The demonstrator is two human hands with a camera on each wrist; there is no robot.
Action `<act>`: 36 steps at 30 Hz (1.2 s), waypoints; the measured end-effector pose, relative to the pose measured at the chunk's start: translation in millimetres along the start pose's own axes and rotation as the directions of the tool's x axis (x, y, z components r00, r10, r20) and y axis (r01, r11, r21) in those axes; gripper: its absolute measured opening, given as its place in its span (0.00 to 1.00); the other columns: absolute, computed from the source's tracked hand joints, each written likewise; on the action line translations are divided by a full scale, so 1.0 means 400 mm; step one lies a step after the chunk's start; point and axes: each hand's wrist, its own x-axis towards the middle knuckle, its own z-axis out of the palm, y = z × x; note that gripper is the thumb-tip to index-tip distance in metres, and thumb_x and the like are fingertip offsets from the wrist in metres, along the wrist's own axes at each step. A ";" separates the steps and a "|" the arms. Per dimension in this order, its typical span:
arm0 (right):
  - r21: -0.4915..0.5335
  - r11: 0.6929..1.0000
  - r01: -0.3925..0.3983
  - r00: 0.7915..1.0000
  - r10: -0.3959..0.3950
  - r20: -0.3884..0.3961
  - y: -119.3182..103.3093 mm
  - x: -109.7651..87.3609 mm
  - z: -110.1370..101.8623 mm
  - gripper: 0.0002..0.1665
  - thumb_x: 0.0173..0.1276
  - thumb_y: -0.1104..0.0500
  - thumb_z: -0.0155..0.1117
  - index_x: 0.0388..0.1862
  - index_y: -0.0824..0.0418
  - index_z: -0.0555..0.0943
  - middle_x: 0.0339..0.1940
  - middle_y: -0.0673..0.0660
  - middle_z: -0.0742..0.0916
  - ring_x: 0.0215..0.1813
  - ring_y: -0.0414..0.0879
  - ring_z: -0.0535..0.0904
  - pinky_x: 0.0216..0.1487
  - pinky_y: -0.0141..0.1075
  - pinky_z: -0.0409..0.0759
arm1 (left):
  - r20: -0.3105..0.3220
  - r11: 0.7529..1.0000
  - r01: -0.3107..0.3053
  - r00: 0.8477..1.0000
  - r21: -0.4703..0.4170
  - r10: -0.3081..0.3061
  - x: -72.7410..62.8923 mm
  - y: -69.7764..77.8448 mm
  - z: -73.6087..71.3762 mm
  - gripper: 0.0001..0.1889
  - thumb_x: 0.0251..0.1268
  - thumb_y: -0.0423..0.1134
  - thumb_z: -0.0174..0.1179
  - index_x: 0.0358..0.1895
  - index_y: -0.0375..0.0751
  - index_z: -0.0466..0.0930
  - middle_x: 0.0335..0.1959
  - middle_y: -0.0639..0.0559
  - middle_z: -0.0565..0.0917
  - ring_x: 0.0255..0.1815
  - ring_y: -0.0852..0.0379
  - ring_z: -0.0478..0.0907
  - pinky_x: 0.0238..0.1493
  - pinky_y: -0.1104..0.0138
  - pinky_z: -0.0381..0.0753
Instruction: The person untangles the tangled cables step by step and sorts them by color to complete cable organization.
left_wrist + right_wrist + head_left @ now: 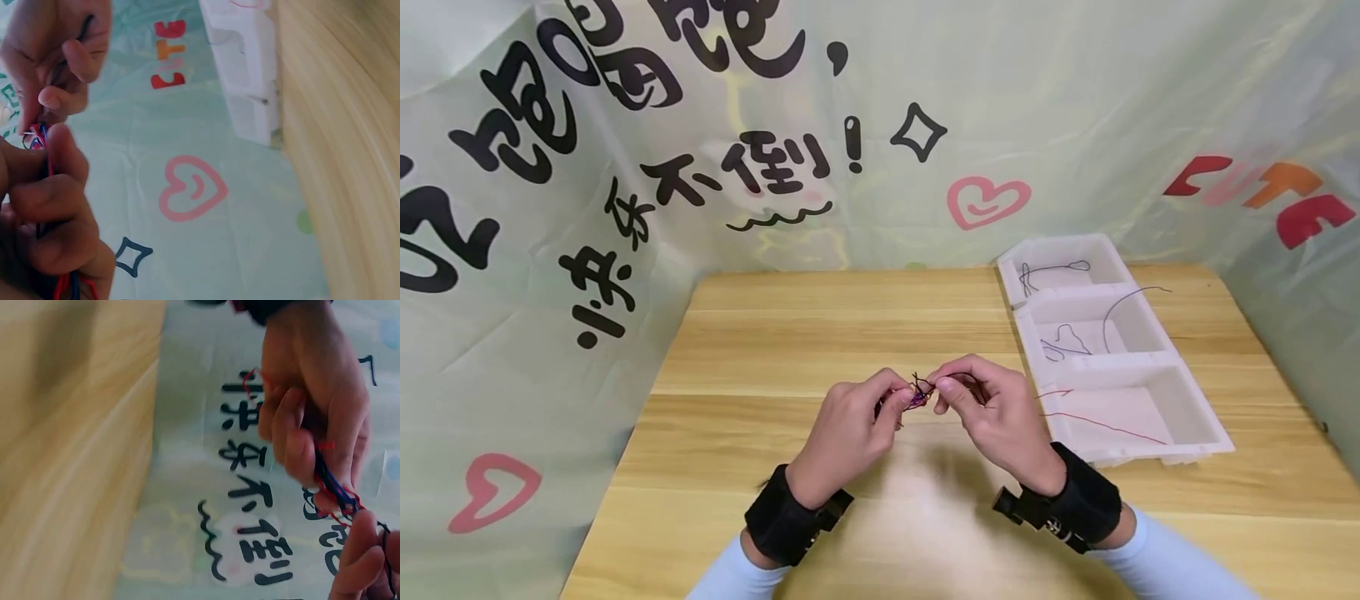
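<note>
Closest in, two pale blue sleeves [1172,554] stretch out just behind the hands, and each wrist wears a black strap [782,521] with a small camera. And look at the left hand [853,417]! Thumb and forefinger pinch a bundle of threads [919,396], red and dark blue, the other fingers curled round the strands that run back into the palm. Facing it, the right hand [996,412] has a firm pinch too, thumb against forefinger on a black cord [964,375], its tail lying back across the right palm. So the bundle sits right between the two sets of fingertips, a little tangle with short dark ends poking up, held above the wooden table [820,333].

Over to the right of the right hand, just beside it, a white three-part tray [1101,361]! Nearest the hand, the front compartment shows red threads [1105,423]; beyond it, the middle one has bluish threads [1067,351], with one strand arching out over the far side wall; farthest from the hand, a dark looped thread [1052,268]. Beyond both hands hangs a pale printed sheet [1075,108], black lettering up to the left.
</note>
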 end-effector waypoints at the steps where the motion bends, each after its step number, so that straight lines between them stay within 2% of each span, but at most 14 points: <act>1: 0.033 0.999 -0.010 1.000 0.011 -0.016 -0.001 -0.001 0.003 0.11 0.70 0.76 0.61 0.42 0.64 0.84 0.30 0.55 0.87 0.24 0.43 0.79 0.21 0.32 0.73 | 0.011 1.000 0.016 1.000 -0.009 -0.016 0.002 0.003 -0.001 0.06 0.76 0.38 0.59 0.36 0.43 0.79 0.19 0.64 0.75 0.17 0.74 0.66 0.19 0.77 0.65; 6: 0.164 0.986 -0.042 0.995 0.056 -0.081 -0.004 -0.002 0.011 0.07 0.73 0.76 0.56 0.42 0.71 0.81 0.29 0.56 0.85 0.20 0.45 0.74 0.19 0.34 0.73 | 0.071 0.990 0.109 0.992 -0.089 -0.103 0.009 0.017 -0.008 0.06 0.77 0.37 0.58 0.36 0.44 0.78 0.16 0.64 0.78 0.17 0.76 0.71 0.18 0.75 0.67; 10: 0.183 0.981 -0.060 0.992 0.079 -0.101 -0.001 0.000 0.009 0.06 0.74 0.75 0.56 0.41 0.72 0.80 0.30 0.59 0.85 0.18 0.47 0.73 0.19 0.35 0.72 | 0.139 0.960 0.195 0.976 -0.201 -0.169 0.009 0.026 -0.009 0.07 0.79 0.39 0.55 0.38 0.44 0.78 0.16 0.63 0.79 0.17 0.72 0.75 0.17 0.72 0.69; 14: 0.071 0.997 -0.015 0.993 0.024 -0.120 0.008 0.003 0.005 0.06 0.71 0.76 0.60 0.42 0.71 0.81 0.30 0.58 0.84 0.18 0.42 0.70 0.19 0.32 0.68 | 0.177 0.944 0.235 0.964 -0.233 -0.196 0.004 0.028 -0.006 0.08 0.80 0.44 0.54 0.43 0.45 0.80 0.18 0.64 0.74 0.17 0.68 0.69 0.20 0.71 0.66; 16: -0.048 0.996 0.071 0.989 -0.077 -0.128 0.014 0.004 0.004 0.07 0.72 0.70 0.63 0.48 0.70 0.81 0.35 0.58 0.85 0.20 0.39 0.69 0.21 0.28 0.67 | 0.161 0.956 0.214 0.970 -0.199 -0.184 0.002 0.026 -0.006 0.08 0.79 0.45 0.55 0.46 0.45 0.80 0.19 0.63 0.72 0.17 0.66 0.65 0.22 0.70 0.64; 17: -0.129 0.982 0.137 0.979 -0.154 -0.133 0.016 0.005 0.003 0.10 0.73 0.67 0.64 0.49 0.71 0.80 0.38 0.58 0.86 0.24 0.40 0.73 0.25 0.28 0.70 | 0.145 0.963 0.203 0.973 -0.179 -0.178 0.001 0.024 -0.006 0.09 0.79 0.45 0.56 0.47 0.46 0.81 0.20 0.64 0.71 0.18 0.66 0.64 0.22 0.70 0.64; 19: -0.300 0.910 0.284 0.935 -0.333 -0.125 0.020 0.007 0.002 0.14 0.74 0.60 0.65 0.48 0.71 0.81 0.44 0.62 0.86 0.32 0.45 0.79 0.36 0.30 0.74 | 0.119 0.969 0.189 0.978 -0.159 -0.172 0.001 0.022 -0.008 0.08 0.78 0.44 0.56 0.48 0.46 0.81 0.20 0.63 0.70 0.18 0.66 0.64 0.23 0.70 0.64; 21: -0.436 0.801 0.409 0.865 -0.493 -0.093 0.020 0.010 0.001 0.18 0.75 0.54 0.65 0.43 0.70 0.82 0.47 0.66 0.85 0.40 0.54 0.82 0.47 0.37 0.74 | 0.103 0.970 0.188 0.979 -0.155 -0.174 0.002 0.020 -0.010 0.08 0.78 0.44 0.56 0.48 0.46 0.82 0.20 0.63 0.70 0.18 0.66 0.63 0.23 0.70 0.63; 23: -0.514 0.702 0.493 0.802 -0.596 -0.045 0.016 0.013 -0.001 0.18 0.74 0.53 0.65 0.35 0.68 0.83 0.46 0.68 0.85 0.47 0.63 0.80 0.52 0.46 0.71 | 0.096 0.968 0.190 0.980 -0.164 -0.176 0.003 0.020 -0.011 0.08 0.78 0.44 0.57 0.48 0.46 0.82 0.20 0.63 0.70 0.19 0.66 0.63 0.24 0.70 0.62; 25: -0.523 0.656 0.545 0.773 -0.634 0.010 0.012 0.016 -0.002 0.17 0.75 0.53 0.64 0.32 0.65 0.85 0.45 0.68 0.84 0.46 0.64 0.79 0.50 0.48 0.69 | 0.097 0.967 0.184 0.981 -0.174 -0.169 0.004 0.022 -0.011 0.08 0.78 0.44 0.57 0.48 0.46 0.82 0.20 0.63 0.70 0.18 0.66 0.63 0.24 0.71 0.61; 29: -0.510 0.608 0.609 0.738 -0.670 0.083 0.010 0.023 -0.007 0.15 0.76 0.56 0.63 0.33 0.64 0.86 0.44 0.67 0.85 0.46 0.64 0.79 0.50 0.50 0.72 | 0.112 0.967 0.162 0.984 -0.198 -0.142 0.004 0.025 -0.007 0.08 0.78 0.42 0.57 0.47 0.43 0.82 0.19 0.63 0.69 0.18 0.67 0.62 0.23 0.71 0.61; 31: -0.516 0.564 0.645 0.699 -0.708 0.100 0.014 0.028 -0.008 0.13 0.76 0.60 0.63 0.32 0.64 0.87 0.41 0.66 0.86 0.44 0.64 0.80 0.47 0.49 0.73 | 0.119 0.965 0.161 0.983 -0.207 -0.138 0.004 0.028 -0.006 0.08 0.78 0.41 0.57 0.47 0.42 0.82 0.19 0.63 0.69 0.17 0.67 0.62 0.23 0.71 0.62; 34: -0.539 0.485 0.689 0.628 -0.771 0.108 0.022 0.036 -0.008 0.13 0.74 0.65 0.62 0.29 0.65 0.86 0.34 0.62 0.87 0.38 0.61 0.81 0.40 0.47 0.74 | 0.127 0.962 0.173 0.981 -0.212 -0.149 0.004 0.031 -0.002 0.09 0.79 0.42 0.56 0.47 0.43 0.83 0.19 0.64 0.69 0.17 0.67 0.62 0.22 0.72 0.62; 36: -0.556 0.443 0.703 0.591 -0.799 0.110 0.028 0.041 -0.007 0.12 0.72 0.68 0.62 0.27 0.66 0.85 0.30 0.60 0.87 0.34 0.58 0.81 0.37 0.45 0.73 | 0.122 0.960 0.187 0.979 -0.208 -0.164 0.004 0.034 -0.001 0.09 0.79 0.43 0.56 0.47 0.43 0.83 0.18 0.64 0.69 0.16 0.67 0.62 0.21 0.72 0.62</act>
